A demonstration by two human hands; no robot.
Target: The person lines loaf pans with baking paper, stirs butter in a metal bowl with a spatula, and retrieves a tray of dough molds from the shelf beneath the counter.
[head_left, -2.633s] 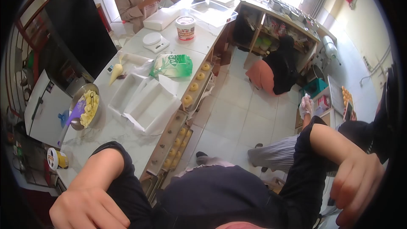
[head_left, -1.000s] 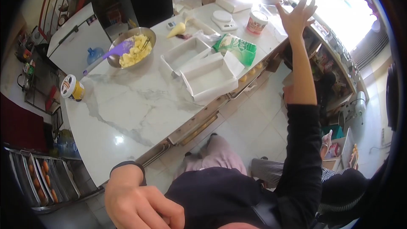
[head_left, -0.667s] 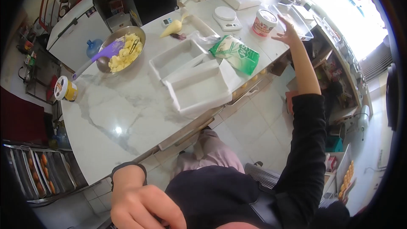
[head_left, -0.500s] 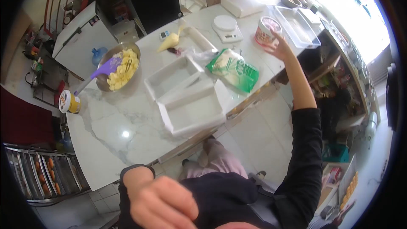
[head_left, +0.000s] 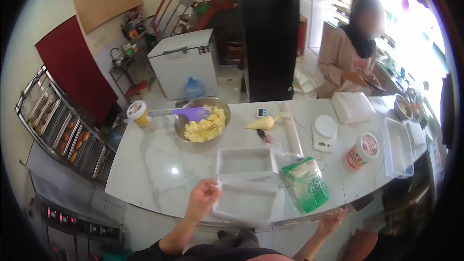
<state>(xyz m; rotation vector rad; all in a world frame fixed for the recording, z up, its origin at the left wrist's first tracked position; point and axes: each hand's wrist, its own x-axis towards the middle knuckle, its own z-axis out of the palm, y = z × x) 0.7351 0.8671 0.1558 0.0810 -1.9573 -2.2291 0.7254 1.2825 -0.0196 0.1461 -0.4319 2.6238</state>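
Note:
My left hand (head_left: 202,199) is at the left corner of an open white cardboard box (head_left: 246,200), its fingers curled in and closed on the box's edge. The box's tray part (head_left: 245,162) lies behind, also open. My right hand (head_left: 330,220) hovers by the counter's front edge with fingers loosely apart and nothing in them. Just beyond it lies a green-and-white plastic bag (head_left: 307,186). Farther right stands a red-and-white tub (head_left: 361,151), touched by neither hand.
On the marble counter (head_left: 145,164) are a steel bowl (head_left: 180,128) of yellow chunks with a purple spatula (head_left: 195,113), a yellow tub (head_left: 139,113), a piping bag (head_left: 263,123), a white scale (head_left: 325,133) and a clear bin (head_left: 397,150). Another person (head_left: 345,58) stands behind.
My right hand has left the red-and-white tub and drawn back toward me. My left hand has moved forward from my chest to the white box. The view has tilted up and turned.

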